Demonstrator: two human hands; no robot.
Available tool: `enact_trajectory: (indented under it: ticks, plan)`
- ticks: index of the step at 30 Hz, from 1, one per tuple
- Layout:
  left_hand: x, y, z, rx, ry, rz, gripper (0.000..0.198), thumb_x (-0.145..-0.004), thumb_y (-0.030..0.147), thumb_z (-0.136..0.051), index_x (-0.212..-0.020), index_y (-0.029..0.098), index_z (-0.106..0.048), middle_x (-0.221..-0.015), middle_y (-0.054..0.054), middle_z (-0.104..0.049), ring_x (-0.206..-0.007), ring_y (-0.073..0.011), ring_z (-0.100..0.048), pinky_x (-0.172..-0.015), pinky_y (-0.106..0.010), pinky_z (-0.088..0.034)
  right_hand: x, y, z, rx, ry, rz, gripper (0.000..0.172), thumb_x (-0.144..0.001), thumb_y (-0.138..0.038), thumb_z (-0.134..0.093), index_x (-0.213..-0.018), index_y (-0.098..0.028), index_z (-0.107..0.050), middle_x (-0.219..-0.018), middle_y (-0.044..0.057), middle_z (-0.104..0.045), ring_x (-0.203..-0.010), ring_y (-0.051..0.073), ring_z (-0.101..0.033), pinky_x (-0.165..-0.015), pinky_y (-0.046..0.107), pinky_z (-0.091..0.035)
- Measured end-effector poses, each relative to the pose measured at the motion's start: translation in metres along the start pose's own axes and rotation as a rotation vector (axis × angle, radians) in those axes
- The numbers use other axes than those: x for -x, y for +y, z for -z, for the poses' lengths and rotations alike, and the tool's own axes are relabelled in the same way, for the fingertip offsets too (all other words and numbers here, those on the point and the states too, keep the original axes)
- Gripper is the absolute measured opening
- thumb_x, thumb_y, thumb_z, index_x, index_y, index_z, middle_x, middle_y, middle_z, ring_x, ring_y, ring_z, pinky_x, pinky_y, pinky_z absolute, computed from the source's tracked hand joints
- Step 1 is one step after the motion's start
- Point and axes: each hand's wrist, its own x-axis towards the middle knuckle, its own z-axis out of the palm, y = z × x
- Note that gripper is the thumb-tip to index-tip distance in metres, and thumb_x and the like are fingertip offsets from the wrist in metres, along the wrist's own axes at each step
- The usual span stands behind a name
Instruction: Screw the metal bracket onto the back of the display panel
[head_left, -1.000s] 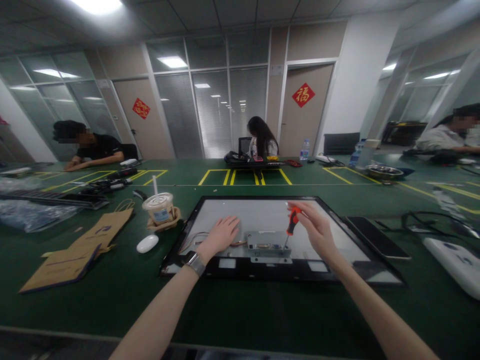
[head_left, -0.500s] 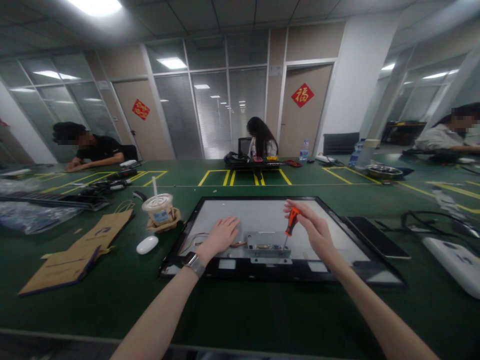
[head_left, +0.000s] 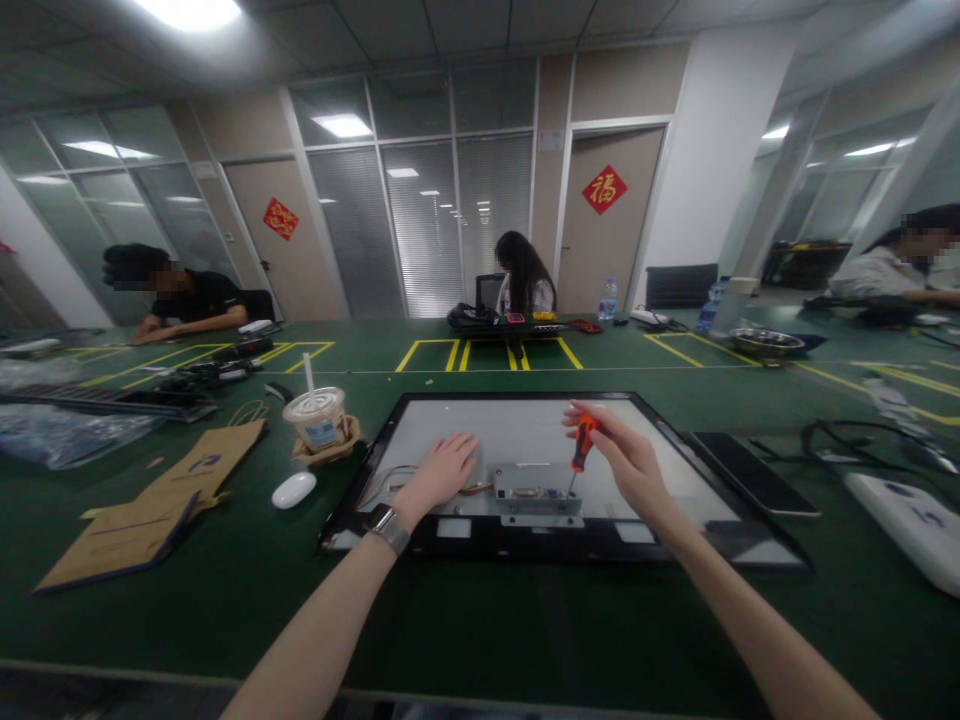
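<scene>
A flat display panel [head_left: 517, 430] with a black frame lies on the green table in front of me. Near its lower edge sits a metal bracket [head_left: 534, 488] with connector ports, and thin wires run from its left side. My right hand [head_left: 626, 450] grips an orange and black screwdriver [head_left: 583, 443], tilted, its tip down at the right end of the bracket. My left hand [head_left: 444, 468] rests flat on the panel, left of the bracket, with its fingers stretched out over the wires. A watch is on the left wrist.
Left of the panel are a lidded drink cup [head_left: 319, 415] with a straw, a white mouse [head_left: 294, 490] and a brown paper bag [head_left: 161, 505]. To the right lie a black phone-like slab [head_left: 754, 472], cables and a white device [head_left: 904, 525]. Other people sit across the table.
The screwdriver's handle has leaned slightly to the left and turned a little in my right hand. My left hand has stayed in place.
</scene>
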Motion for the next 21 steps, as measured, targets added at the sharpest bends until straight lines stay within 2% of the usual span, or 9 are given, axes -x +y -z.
enact_trajectory:
  ticks: [3,6,9,13,16,18,21]
  plan:
    - [-0.0003,-0.0001,-0.0006,0.003,0.001,0.002,0.049,-0.105,0.033,-0.031,-0.150,0.021,-0.045,-0.160,-0.010,-0.040,-0.148,-0.0260,-0.036,-0.122,-0.050,-0.027,0.0006,0.0033,-0.0007,0.023,0.011,-0.015,0.035,-0.091,-0.040,-0.065,-0.124,-0.028,-0.070,-0.104,0.007,-0.073,-0.086,0.022,-0.070,-0.082,0.043,-0.061]
    - [-0.0005,-0.0012,-0.0018,0.008,0.002,0.007,0.049,-0.105,0.033,-0.030,-0.150,0.021,-0.045,-0.160,-0.010,-0.039,-0.149,-0.0266,-0.036,-0.122,-0.051,-0.027,-0.0009,0.0043,-0.0005,0.098,0.073,0.030,0.026,-0.083,-0.039,-0.075,-0.106,-0.027,-0.077,-0.089,0.004,-0.069,-0.077,0.020,-0.066,-0.075,0.038,-0.060]
    - [-0.0002,-0.0023,-0.0025,0.012,0.001,0.008,0.050,-0.105,0.034,-0.029,-0.151,0.021,-0.044,-0.161,-0.010,-0.038,-0.149,-0.0267,-0.035,-0.122,-0.051,-0.027,-0.0020,0.0006,0.0007,0.122,0.096,0.055,0.019,-0.086,-0.041,-0.071,-0.095,-0.026,-0.078,-0.084,0.004,-0.065,-0.075,0.019,-0.064,-0.070,0.035,-0.058]
    - [0.0004,-0.0018,-0.0015,0.008,-0.005,0.002,0.050,-0.106,0.034,-0.029,-0.151,0.020,-0.044,-0.161,-0.010,-0.038,-0.149,-0.0261,-0.034,-0.123,-0.051,-0.026,-0.0005,-0.0046,0.0014,0.009,0.028,0.012,0.030,-0.096,-0.041,-0.055,-0.112,-0.026,-0.075,-0.098,0.007,-0.073,-0.085,0.023,-0.070,-0.078,0.040,-0.060]
    - [0.0003,-0.0009,-0.0004,0.003,-0.008,0.000,0.050,-0.106,0.034,-0.029,-0.151,0.019,-0.044,-0.160,-0.010,-0.039,-0.149,-0.0263,-0.034,-0.123,-0.051,-0.026,0.0010,-0.0035,0.0005,-0.058,-0.006,-0.052,0.033,-0.096,-0.039,-0.056,-0.122,-0.027,-0.071,-0.109,0.008,-0.074,-0.089,0.024,-0.072,-0.080,0.043,-0.061]
    - [0.0001,-0.0008,-0.0003,0.001,-0.010,0.001,0.050,-0.106,0.034,-0.029,-0.151,0.019,-0.043,-0.161,-0.010,-0.038,-0.149,-0.0267,-0.034,-0.123,-0.051,-0.026,0.0009,-0.0009,-0.0003,-0.039,0.004,-0.058,0.031,-0.092,-0.038,-0.063,-0.119,-0.027,-0.072,-0.105,0.008,-0.075,-0.089,0.024,-0.073,-0.081,0.043,-0.061]
    - [0.0000,-0.0012,-0.0005,-0.001,-0.013,0.004,0.050,-0.106,0.035,-0.029,-0.151,0.019,-0.043,-0.161,-0.009,-0.038,-0.149,-0.0271,-0.035,-0.122,-0.051,-0.026,-0.0008,0.0018,-0.0006,0.019,0.059,-0.007,0.021,-0.084,-0.037,-0.074,-0.101,-0.026,-0.078,-0.093,0.006,-0.073,-0.084,0.022,-0.069,-0.079,0.039,-0.061]
